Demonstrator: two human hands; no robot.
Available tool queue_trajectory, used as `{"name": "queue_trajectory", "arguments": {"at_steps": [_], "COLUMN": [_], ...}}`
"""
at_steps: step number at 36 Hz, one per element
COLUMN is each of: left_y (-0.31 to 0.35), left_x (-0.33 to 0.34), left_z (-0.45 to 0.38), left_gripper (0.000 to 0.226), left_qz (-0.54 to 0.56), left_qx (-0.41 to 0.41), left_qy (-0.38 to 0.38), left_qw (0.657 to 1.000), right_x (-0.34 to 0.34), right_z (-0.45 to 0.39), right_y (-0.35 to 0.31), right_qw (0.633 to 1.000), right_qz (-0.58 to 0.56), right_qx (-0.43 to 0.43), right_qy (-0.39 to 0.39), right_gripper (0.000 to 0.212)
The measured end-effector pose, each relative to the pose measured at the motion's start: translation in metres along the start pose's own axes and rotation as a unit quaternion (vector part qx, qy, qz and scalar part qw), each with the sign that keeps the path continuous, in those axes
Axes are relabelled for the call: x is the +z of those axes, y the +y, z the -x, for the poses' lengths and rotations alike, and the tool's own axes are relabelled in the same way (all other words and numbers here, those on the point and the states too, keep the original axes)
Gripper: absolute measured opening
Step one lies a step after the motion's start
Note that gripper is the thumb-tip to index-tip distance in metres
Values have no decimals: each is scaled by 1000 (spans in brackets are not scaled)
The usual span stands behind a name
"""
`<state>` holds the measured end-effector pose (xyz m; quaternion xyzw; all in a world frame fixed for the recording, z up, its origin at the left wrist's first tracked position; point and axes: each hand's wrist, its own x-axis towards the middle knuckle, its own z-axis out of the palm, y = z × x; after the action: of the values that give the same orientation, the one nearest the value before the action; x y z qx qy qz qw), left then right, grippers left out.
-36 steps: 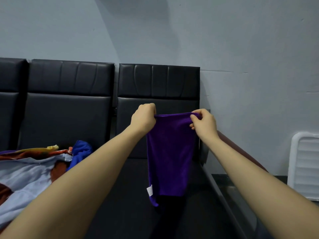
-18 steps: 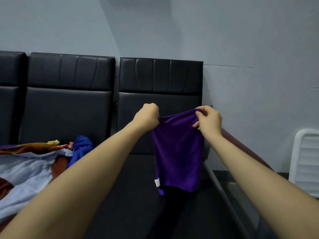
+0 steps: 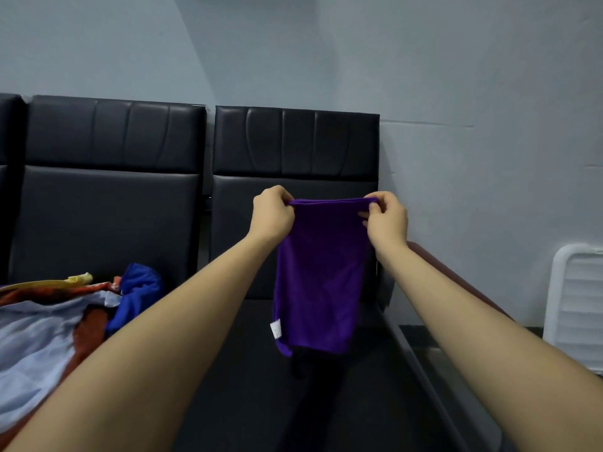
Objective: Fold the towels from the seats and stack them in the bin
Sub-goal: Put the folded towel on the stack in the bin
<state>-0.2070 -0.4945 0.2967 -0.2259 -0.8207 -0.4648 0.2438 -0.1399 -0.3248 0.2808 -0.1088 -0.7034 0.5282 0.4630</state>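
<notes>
A purple towel hangs folded in the air above the right black seat. My left hand pinches its top left corner and my right hand pinches its top right corner, so the top edge is stretched level between them. A small white label shows at the towel's lower left. A pile of other towels in blue, orange, yellow and pale grey lies on the left seat. The white slatted bin stands at the right edge, only partly in view.
Black padded seat backs run along a pale wall. A reddish-brown armrest borders the right seat, with a dark surface beyond it toward the bin.
The towel's top edge has gone from slack and slanted to taut and level between my hands. Both hands keep their hold on the corners.
</notes>
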Motion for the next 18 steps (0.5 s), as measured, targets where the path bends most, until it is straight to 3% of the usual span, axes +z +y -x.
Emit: {"name": "queue_trajectory", "arguments": {"at_steps": [7, 18], "left_y": [-9, -51], "left_x": [8, 23], "left_z": [18, 105], "left_gripper": [18, 7], "left_qz": [60, 35], "left_qx": [35, -55], "left_qy": [33, -46], "left_qw": [997, 997], "right_x": [0, -20], "right_z": [9, 73], "right_y": [8, 59], "right_qw": [1000, 993], "right_qz": [-3, 67], "right_qx": [-22, 90], "right_qy": [-7, -42], "right_gripper": [26, 25]}}
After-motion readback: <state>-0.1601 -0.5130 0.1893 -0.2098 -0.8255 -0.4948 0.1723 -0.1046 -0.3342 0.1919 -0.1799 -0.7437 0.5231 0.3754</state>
